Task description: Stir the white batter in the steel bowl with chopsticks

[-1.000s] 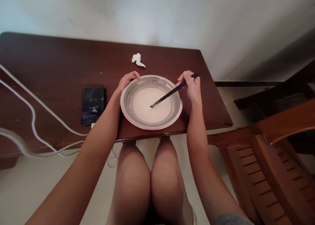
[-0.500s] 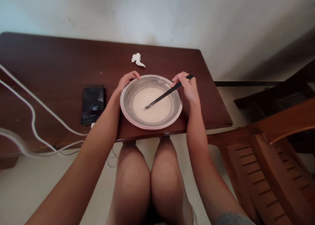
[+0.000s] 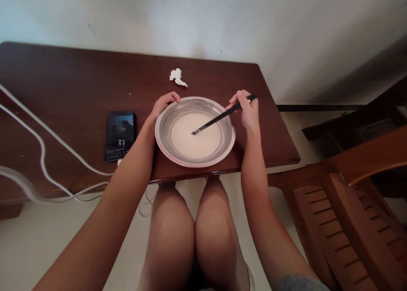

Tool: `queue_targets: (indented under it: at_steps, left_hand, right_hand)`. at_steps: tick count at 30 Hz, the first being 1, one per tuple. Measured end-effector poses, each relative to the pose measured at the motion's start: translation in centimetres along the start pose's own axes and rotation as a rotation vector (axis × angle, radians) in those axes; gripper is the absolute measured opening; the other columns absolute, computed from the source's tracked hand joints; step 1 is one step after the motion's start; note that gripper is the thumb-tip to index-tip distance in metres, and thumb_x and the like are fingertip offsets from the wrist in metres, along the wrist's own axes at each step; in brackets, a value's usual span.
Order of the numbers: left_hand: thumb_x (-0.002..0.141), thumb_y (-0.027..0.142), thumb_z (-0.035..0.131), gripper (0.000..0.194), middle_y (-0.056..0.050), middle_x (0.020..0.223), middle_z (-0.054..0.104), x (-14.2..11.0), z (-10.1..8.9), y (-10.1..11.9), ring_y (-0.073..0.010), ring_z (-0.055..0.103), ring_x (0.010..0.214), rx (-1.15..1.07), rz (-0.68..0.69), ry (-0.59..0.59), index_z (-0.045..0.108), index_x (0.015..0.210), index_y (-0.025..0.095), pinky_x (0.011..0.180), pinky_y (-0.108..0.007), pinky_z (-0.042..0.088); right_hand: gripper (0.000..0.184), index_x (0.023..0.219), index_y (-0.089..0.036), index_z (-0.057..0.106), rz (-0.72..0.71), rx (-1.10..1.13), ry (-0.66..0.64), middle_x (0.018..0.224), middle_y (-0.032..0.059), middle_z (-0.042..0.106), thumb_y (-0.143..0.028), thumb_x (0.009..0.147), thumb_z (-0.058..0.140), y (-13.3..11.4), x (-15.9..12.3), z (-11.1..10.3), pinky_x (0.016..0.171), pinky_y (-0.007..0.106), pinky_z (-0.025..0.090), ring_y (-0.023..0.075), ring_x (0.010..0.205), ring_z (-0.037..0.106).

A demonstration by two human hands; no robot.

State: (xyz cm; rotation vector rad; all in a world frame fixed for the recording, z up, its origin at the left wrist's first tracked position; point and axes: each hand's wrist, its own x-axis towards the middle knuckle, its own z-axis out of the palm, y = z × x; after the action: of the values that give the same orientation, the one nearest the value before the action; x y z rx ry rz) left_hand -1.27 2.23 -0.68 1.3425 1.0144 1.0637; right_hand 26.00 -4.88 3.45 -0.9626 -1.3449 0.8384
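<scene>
A wide metal bowl stands at the table's front edge with a pale, milky batter in it. My left hand grips the bowl's rim at the upper left, its fingertips over the edge. In my right hand, closed and just beyond the right rim, are black chopsticks held close together. They slant down to the left across the bowl, and their whitish-coated tips are at the batter near its middle. Whether the tips dip below the surface I cannot tell.
Crumpled white tissue lies behind the bowl on the dark wooden table. Left of my forearm is a phone with a lit screen. White cables run along the left side. A wooden chair stands at the right.
My right hand has shifted slightly right and away from the bowl, drawing the chopstick tips up and right across the batter. The left hand and bowl stay in place.
</scene>
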Motion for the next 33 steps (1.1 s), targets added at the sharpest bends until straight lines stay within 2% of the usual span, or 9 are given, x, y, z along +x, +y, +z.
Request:
queue_targets:
  at_steps: [5, 8, 11, 16, 19, 22, 25, 28, 33]
  left_hand:
    - [0.07, 0.009, 0.051, 0.017, 0.0, 0.067, 0.059, 0.2, -0.1, -0.5, -0.0086, 0.051, 0.062, -0.024, -0.029, 0.013, 0.062, 0.06, 0.017, 0.06, -0.017, 0.043]
    - [0.069, 0.008, 0.053, 0.016, 0.0, 0.07, 0.059, 0.1, -0.2, -0.5, -0.0085, 0.052, 0.065, 0.002, 0.021, 0.011, 0.062, 0.06, 0.017, 0.064, -0.017, 0.043]
    - [0.069, 0.006, 0.052, 0.016, 0.0, 0.072, 0.058, -0.1, 0.0, -0.1, -0.0084, 0.052, 0.067, 0.03, 0.043, -0.004, 0.06, 0.06, 0.016, 0.065, -0.017, 0.043]
    - [0.069, 0.003, 0.046, 0.02, 0.001, 0.067, 0.054, -0.3, 0.5, 0.8, -0.0085, 0.048, 0.064, 0.09, 0.02, 0.028, 0.057, 0.057, 0.015, 0.064, -0.017, 0.04]
    - [0.069, 0.004, 0.046, 0.019, 0.001, 0.066, 0.053, -0.4, 0.6, 0.9, -0.0092, 0.048, 0.065, 0.101, 0.009, 0.034, 0.057, 0.058, 0.016, 0.065, -0.018, 0.04]
    - [0.068, 0.005, 0.047, 0.018, 0.0, 0.068, 0.054, -0.5, 0.5, 0.8, -0.0097, 0.049, 0.068, 0.114, 0.026, 0.03, 0.056, 0.058, 0.016, 0.069, -0.019, 0.041]
    - [0.068, 0.004, 0.048, 0.017, 0.001, 0.07, 0.055, -0.5, 0.4, 0.8, -0.0094, 0.049, 0.069, 0.11, 0.019, 0.017, 0.057, 0.059, 0.015, 0.069, -0.019, 0.041]
    - [0.07, 0.004, 0.046, 0.02, 0.001, 0.069, 0.056, -0.4, 0.5, 1.0, -0.0092, 0.049, 0.067, 0.092, -0.004, 0.018, 0.057, 0.058, 0.016, 0.067, -0.019, 0.04]
    - [0.068, 0.002, 0.046, 0.022, 0.0, 0.066, 0.055, -0.4, 0.6, 1.1, -0.0094, 0.049, 0.066, 0.078, 0.008, 0.035, 0.057, 0.056, 0.016, 0.065, -0.019, 0.04]
  right_hand:
    - [0.037, 0.069, -0.021, 0.066, 0.022, -0.003, -0.126, 0.051, -0.0044, 0.063, -0.052, 0.085, 0.056, -0.1, -0.1, 0.2, 0.05, 0.022, 0.043, 0.0074, 0.051, 0.061]
    - [0.035, 0.071, -0.021, 0.066, -0.003, 0.0, -0.051, 0.053, -0.0045, 0.065, -0.053, 0.085, 0.057, 0.0, 0.0, 0.1, 0.05, 0.022, 0.042, 0.0071, 0.052, 0.061]
    - [0.039, 0.065, -0.021, 0.063, 0.004, -0.01, 0.026, 0.046, -0.0058, 0.059, -0.054, 0.085, 0.056, 0.0, 0.0, 0.0, 0.046, 0.022, 0.038, 0.0064, 0.046, 0.055]
    - [0.037, 0.067, -0.021, 0.065, 0.048, -0.018, -0.118, 0.049, -0.0049, 0.061, -0.053, 0.085, 0.056, -0.1, -0.2, 0.3, 0.05, 0.023, 0.042, 0.0078, 0.05, 0.059]
    - [0.034, 0.071, -0.022, 0.066, 0.017, -0.007, -0.062, 0.053, -0.0049, 0.065, -0.051, 0.085, 0.057, -0.1, -0.2, 0.3, 0.052, 0.023, 0.043, 0.0075, 0.053, 0.06]
    - [0.036, 0.066, -0.021, 0.063, 0.013, 0.0, 0.004, 0.048, -0.0054, 0.061, -0.05, 0.086, 0.056, 0.0, 0.0, 0.2, 0.047, 0.022, 0.038, 0.0065, 0.047, 0.055]
    - [0.038, 0.064, -0.021, 0.064, 0.039, 0.008, -0.056, 0.046, -0.0054, 0.06, -0.05, 0.086, 0.056, 0.0, -0.1, 0.3, 0.047, 0.022, 0.038, 0.0069, 0.046, 0.056]
    - [0.035, 0.07, -0.021, 0.066, 0.036, 0.011, -0.109, 0.053, -0.0045, 0.066, -0.052, 0.085, 0.057, -0.1, -0.2, 0.4, 0.052, 0.023, 0.044, 0.008, 0.053, 0.062]
    - [0.044, 0.067, -0.022, 0.062, 0.033, -0.058, 0.016, 0.048, -0.0051, 0.061, -0.062, 0.083, 0.053, 0.0, -0.1, 0.3, 0.048, 0.023, 0.039, 0.0077, 0.047, 0.056]
